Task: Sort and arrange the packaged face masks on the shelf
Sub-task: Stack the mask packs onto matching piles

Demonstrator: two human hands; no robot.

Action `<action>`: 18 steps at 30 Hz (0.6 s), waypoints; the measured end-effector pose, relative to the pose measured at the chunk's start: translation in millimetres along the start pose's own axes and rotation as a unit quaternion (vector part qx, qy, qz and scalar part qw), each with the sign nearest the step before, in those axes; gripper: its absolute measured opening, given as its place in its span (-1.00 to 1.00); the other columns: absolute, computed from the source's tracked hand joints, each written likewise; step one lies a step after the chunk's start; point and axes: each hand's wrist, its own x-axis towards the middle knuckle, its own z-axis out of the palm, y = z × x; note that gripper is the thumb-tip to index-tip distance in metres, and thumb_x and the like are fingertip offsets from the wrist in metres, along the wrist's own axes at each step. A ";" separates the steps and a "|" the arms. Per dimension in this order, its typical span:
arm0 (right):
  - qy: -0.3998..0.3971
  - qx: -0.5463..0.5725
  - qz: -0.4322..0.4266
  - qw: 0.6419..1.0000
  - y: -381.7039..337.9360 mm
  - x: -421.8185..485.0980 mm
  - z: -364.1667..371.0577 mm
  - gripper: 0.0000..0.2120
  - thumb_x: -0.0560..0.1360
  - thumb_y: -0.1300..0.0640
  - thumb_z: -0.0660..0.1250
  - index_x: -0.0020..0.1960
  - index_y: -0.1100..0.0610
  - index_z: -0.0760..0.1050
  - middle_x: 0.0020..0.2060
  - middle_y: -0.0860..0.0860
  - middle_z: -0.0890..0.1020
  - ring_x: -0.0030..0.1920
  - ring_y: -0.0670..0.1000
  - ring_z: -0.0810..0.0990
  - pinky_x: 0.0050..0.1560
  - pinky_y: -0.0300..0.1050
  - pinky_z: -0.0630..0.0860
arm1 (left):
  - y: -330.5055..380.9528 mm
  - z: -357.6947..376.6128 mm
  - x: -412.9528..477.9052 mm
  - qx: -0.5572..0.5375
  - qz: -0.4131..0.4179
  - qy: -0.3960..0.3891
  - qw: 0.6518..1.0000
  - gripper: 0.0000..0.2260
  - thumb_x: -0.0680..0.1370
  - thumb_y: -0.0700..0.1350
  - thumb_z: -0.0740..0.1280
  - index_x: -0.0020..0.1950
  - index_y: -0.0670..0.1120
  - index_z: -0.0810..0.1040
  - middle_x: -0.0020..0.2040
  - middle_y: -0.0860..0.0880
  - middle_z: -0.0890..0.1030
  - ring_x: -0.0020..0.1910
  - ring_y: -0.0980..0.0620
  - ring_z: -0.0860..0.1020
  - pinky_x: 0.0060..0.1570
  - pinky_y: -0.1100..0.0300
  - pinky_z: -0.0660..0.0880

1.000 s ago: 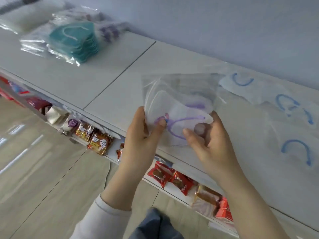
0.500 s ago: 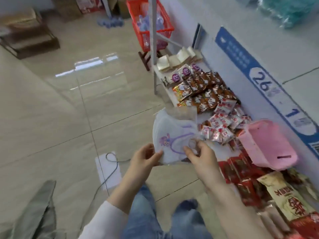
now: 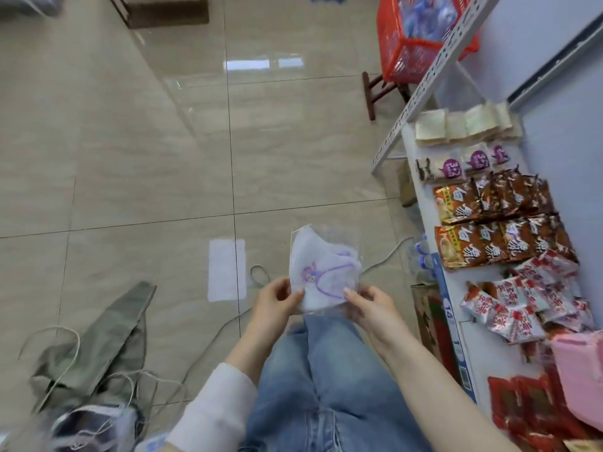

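I hold one packaged face mask (image 3: 321,269) in front of me, above my jeans and the tiled floor. It is a white mask with a purple cartoon figure and purple ear loops, sealed in a clear plastic sleeve. My left hand (image 3: 274,305) pinches its lower left edge between thumb and fingers. My right hand (image 3: 370,306) pinches its lower right corner. The top shelf with the other masks is out of view.
A lower shelf (image 3: 424,203) on the right carries rows of snack packets (image 3: 496,223) and a pink basket (image 3: 580,373). A red basket (image 3: 411,44) stands on a stool at the back. Grey cloth (image 3: 104,337) and cords lie on the floor at left.
My view has swung down from the top shelf to the floor and lower shelf. The mask packet came down with both hands, still held at its lower edge.
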 end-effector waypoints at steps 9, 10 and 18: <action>0.023 0.050 -0.124 0.991 -168.0 77.7 26.8 -0.92 0.50 0.31 0.31 -0.10 0.16 0.46 -0.28 0.04 0.55 -0.37 -0.08 0.52 -0.34 -0.33 0.53 | 155.4 7.6 120.5 -0.031 0.096 -0.006 0.995 -0.88 0.53 -0.24 0.35 0.05 -0.12 0.50 -0.07 -0.11 0.63 -0.11 -0.02 0.60 -0.22 0.27 0.55; 0.027 0.062 -0.147 0.987 -191.7 81.5 26.2 -0.92 0.50 0.31 0.31 -0.10 0.16 0.46 -0.27 0.05 0.55 -0.37 -0.08 0.52 -0.35 -0.33 0.52 | 179.2 13.3 132.8 -0.035 0.118 -0.018 0.992 -0.89 0.53 -0.25 0.35 0.01 -0.09 0.49 -0.08 -0.10 0.63 -0.12 -0.02 0.59 -0.24 0.29 0.55; 0.145 0.138 -0.290 0.936 -331.1 75.0 -15.8 -0.92 0.47 0.25 0.36 -0.12 0.12 0.48 -0.30 0.02 0.58 -0.42 -0.13 0.56 -0.37 -0.33 0.49 | 337.3 83.6 174.2 -0.023 0.274 -0.141 0.951 -0.90 0.52 -0.26 0.33 -0.06 -0.07 0.50 -0.19 -0.11 0.62 -0.20 -0.01 0.56 -0.14 0.06 0.54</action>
